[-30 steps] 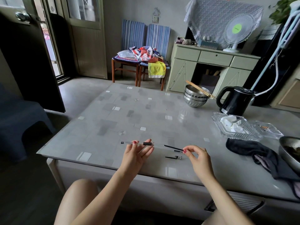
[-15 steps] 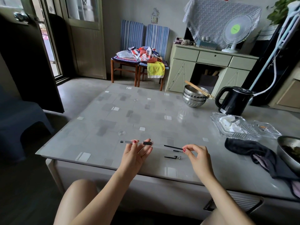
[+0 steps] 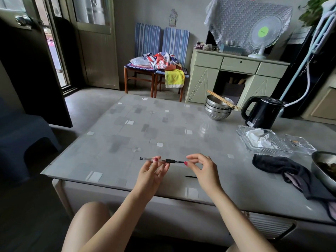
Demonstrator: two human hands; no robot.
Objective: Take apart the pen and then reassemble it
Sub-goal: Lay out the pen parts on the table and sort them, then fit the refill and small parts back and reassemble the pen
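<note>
The pen barrel [image 3: 145, 158] is clear with a black grip and an end plug at its left tip. My left hand [image 3: 152, 171] pinches it level above the grey table [image 3: 127, 135] near the front edge. A thin black refill [image 3: 181, 162] sticks out of the grip end. My right hand [image 3: 203, 170] grips its outer tip between thumb and forefinger. A small black pen part [image 3: 190, 176] lies on the table under my right hand, partly hidden by it.
Stacked steel bowls with chopsticks [image 3: 217, 110] and a black kettle [image 3: 261, 111] stand at the far right. A glass tray [image 3: 261, 142], a dark cloth [image 3: 283, 170] and a metal bowl [image 3: 323, 168] crowd the right side.
My right hand has moved left with the refill, which now sits mostly inside the barrel. My left hand has held the barrel still.
</note>
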